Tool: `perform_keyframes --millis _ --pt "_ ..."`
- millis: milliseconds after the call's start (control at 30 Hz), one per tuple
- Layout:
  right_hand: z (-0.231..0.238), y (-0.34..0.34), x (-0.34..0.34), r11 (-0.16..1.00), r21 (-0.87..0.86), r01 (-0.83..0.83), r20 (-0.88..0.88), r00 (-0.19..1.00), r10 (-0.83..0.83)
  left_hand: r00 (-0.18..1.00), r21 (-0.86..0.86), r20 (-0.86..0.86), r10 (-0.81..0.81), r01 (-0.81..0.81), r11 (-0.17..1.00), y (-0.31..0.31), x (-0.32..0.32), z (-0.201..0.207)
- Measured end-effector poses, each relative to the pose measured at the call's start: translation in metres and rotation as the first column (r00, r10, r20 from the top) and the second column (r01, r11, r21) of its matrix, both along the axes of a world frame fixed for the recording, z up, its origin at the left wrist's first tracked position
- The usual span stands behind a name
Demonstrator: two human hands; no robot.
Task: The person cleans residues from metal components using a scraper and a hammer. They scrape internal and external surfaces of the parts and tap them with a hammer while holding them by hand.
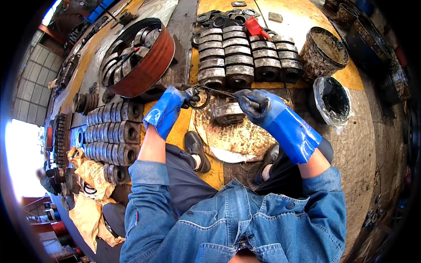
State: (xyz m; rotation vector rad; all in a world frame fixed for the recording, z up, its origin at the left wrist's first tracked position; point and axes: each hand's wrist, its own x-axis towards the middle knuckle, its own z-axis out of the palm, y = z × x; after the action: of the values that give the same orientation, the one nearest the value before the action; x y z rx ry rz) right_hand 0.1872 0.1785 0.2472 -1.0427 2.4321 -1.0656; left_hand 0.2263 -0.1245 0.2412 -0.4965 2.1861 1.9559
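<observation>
My left hand [187, 97], in a stained blue rubber glove, is closed on the near side of a dark ring [202, 97]. A thin dark strip [222, 92] runs from beside the ring across to my right hand [255, 104], gloved the same way and closed around its end. I cannot tell whether strip and ring are one piece. Just below and between my hands, a thick metal ring-shaped block [229, 113] sits on a round, grease-stained sheet [241, 139] on the floor between my feet.
Ahead stand rows of metal blocks [239, 57], with loose rings and a red scoop [256, 28] behind. A red drum section [147, 65] full of parts is front left; more block rows [112, 131] lie left. Grimy buckets [324, 50] and torn paper bags [94, 179] flank me.
</observation>
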Motion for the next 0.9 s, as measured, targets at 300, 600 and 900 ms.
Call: perform_keyframes --millis 300,600,900 --pt "0.009 0.008 -0.003 0.963 -0.114 0.245 0.553 0.821 -0.144 0.998 -0.025 -0.015 0.063 -0.063 0.998 -0.001 -0.011 -0.010" --pt "-0.001 0.005 -0.003 0.908 -0.169 0.384 0.646 0.739 -0.192 0.939 -0.187 -0.296 0.174 -0.235 0.954 -0.005 -0.024 -0.031" --pt "-0.007 0.007 -0.012 0.899 -0.213 0.384 0.868 0.497 -0.007 0.915 -0.159 -0.335 0.227 -0.292 0.943 -0.006 -0.029 -0.034"
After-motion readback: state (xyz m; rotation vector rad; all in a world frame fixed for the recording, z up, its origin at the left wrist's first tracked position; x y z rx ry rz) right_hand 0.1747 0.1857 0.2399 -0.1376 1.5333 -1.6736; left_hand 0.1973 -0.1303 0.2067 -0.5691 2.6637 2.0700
